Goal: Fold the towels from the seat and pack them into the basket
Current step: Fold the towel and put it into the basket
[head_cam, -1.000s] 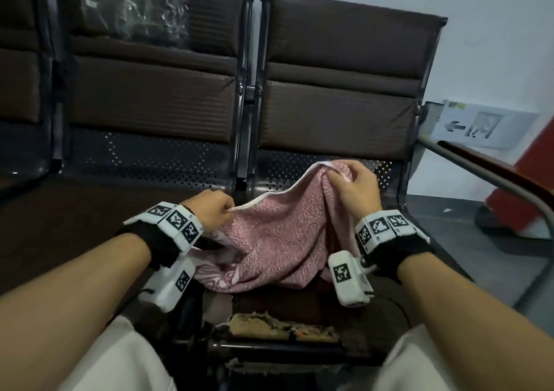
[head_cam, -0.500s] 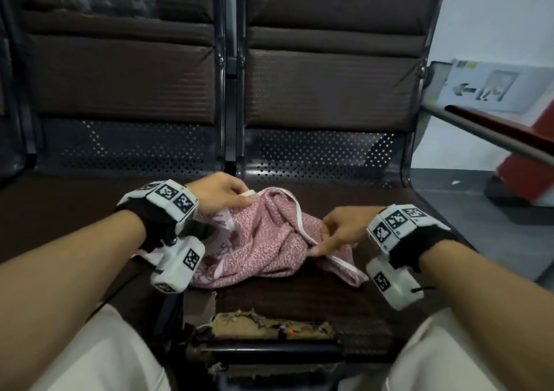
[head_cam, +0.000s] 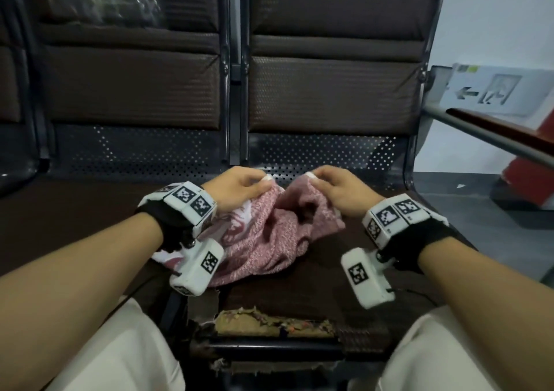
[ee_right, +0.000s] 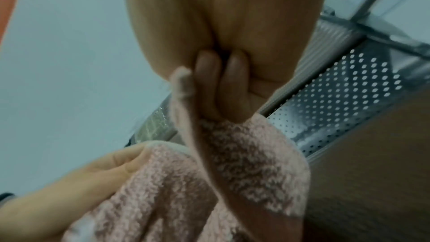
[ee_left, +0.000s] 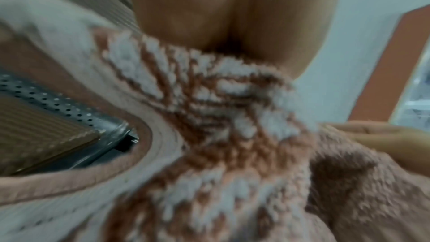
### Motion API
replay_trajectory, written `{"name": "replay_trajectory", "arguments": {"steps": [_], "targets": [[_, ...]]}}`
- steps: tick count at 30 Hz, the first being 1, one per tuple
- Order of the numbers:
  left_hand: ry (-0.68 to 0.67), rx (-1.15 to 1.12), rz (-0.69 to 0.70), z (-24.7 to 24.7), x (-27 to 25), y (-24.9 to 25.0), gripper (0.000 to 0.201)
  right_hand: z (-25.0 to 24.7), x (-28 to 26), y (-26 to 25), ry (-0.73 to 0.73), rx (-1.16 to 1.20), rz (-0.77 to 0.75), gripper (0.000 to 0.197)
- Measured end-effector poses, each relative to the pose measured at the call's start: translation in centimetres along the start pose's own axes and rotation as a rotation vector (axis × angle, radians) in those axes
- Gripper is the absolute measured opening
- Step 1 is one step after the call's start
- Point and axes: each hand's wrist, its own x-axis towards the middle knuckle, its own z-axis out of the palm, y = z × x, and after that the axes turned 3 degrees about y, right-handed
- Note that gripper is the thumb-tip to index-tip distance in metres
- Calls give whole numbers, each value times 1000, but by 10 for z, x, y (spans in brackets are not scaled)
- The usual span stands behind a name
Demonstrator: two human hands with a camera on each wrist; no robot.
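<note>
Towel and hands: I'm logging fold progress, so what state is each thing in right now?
Towel: bunched and unfolded, lying on the seat, top edge lifted.
Left hand: pinches the towel's top edge.
Right hand: pinches the top edge beside it.
Seat: front cushion edge torn, padding showing.
Basket: not in view.

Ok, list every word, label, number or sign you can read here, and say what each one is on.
No readable words or numbers in any view.
Wall sign: a left-pointing arrow and a pictogram, no legible text; a green patch at its top is too blurred to read.
Black-and-white square markers on the wrist bands and on the wrist cameras: coded patterns, not text.
Pink towel: woven pattern only, no label showing.
</note>
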Motion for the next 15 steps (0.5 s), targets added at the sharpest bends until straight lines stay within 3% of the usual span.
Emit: {"name": "replay_trajectory", "arguments": {"steps": [2, 5, 7, 9, 11, 15], "targets": [[-52, -70, 52, 3, -3, 6, 32, 9, 3, -7, -26, 108, -25, 28], [-63, -157, 57, 0, -8, 11, 27, 18, 5, -6, -203, 42, -179, 46], [-66, -224, 47, -1, -10, 13, 26, 24, 5, -4, -317, 23, -213, 44], [-73, -225, 38, -2, -11, 14, 29, 28, 7, -2, -355, -20, -161, 29], [-69, -208, 23, -2, -11, 10, 23, 29, 11, 0, -307, -8, -75, 15], [-26, -146, -94, -9, -11, -8, 19, 21, 17, 5, -28, 226, 86, 33]]}}
